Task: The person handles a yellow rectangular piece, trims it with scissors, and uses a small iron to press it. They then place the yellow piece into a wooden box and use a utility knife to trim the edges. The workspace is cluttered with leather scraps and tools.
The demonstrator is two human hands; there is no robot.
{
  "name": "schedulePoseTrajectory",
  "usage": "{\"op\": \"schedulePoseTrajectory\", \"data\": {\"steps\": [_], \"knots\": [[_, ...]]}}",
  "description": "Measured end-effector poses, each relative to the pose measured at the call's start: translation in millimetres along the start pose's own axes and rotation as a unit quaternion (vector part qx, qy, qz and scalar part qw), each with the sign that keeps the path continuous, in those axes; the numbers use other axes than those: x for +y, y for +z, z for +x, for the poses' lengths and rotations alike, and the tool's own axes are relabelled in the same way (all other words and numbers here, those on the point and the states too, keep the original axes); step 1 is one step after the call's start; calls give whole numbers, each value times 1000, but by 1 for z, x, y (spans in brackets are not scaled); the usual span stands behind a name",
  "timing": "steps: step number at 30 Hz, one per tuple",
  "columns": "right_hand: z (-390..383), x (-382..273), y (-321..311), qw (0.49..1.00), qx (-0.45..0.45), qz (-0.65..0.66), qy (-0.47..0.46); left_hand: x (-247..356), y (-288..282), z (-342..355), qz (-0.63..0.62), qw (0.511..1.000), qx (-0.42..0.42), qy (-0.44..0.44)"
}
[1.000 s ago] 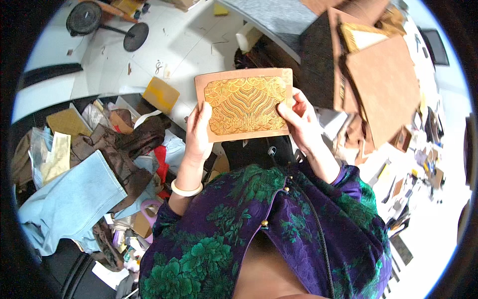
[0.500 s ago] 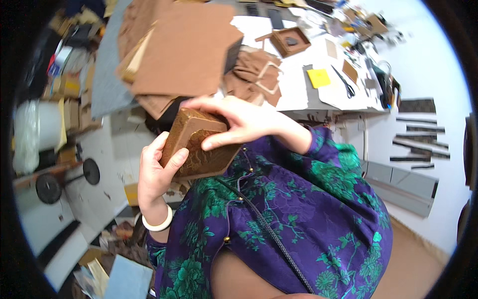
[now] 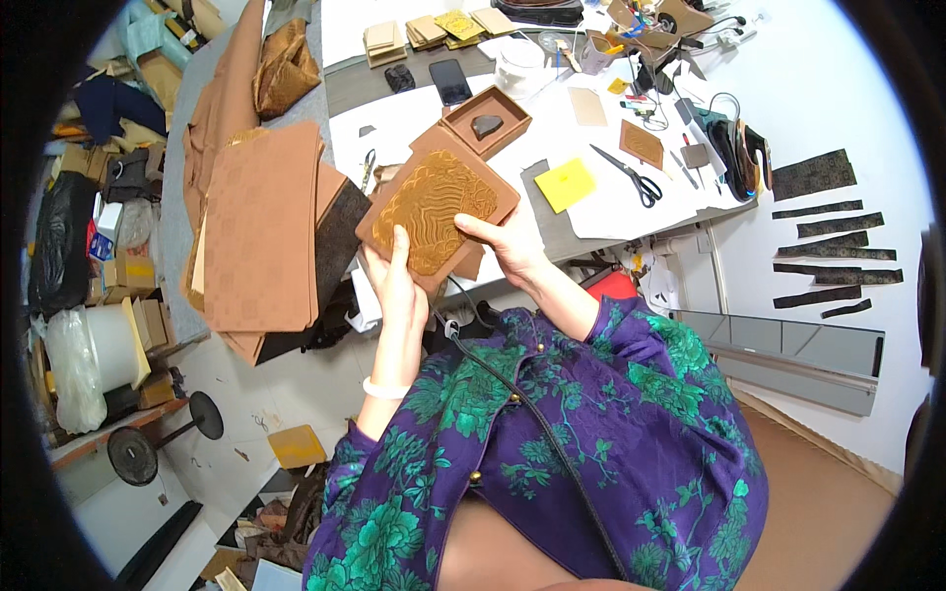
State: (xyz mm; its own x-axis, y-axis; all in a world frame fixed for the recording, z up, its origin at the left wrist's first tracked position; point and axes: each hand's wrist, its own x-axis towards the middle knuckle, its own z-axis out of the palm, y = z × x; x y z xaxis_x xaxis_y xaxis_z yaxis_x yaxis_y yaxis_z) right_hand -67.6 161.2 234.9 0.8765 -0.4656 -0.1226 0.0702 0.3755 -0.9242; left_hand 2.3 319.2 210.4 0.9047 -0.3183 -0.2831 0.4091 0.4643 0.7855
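Observation:
Between my two hands, over the near edge of the worktable, is a squarish brown box or box lid. Its upper face carries a golden-brown panel with a wavy, engraved-looking pattern. My left hand grips the near left edge, thumb on the panel and the other fingers hidden underneath. On the right side, my right hand holds the edge with its thumb pressed onto the patterned face. Just beyond it sits an open brown box with a dark stone-like piece inside.
Large brown sheets are stacked at the left, overhanging the near table edge. A yellow pad and black scissors lie to the right. Farther back are a phone and a white container.
The box has moved away from my body, out over the table, and its patterned face now lies more level. My right hand has shifted from across its top to its right edge.

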Motion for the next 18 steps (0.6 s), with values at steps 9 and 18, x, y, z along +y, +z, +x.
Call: {"op": "schedulePoseTrajectory", "data": {"steps": [9,18], "knots": [[121,76,-148,961,194,-191,-37,-100,40,128,71,996,-30,-32],[278,71,-220,909,170,-381,-15,-175,99,261,246,968,53,-3]]}}
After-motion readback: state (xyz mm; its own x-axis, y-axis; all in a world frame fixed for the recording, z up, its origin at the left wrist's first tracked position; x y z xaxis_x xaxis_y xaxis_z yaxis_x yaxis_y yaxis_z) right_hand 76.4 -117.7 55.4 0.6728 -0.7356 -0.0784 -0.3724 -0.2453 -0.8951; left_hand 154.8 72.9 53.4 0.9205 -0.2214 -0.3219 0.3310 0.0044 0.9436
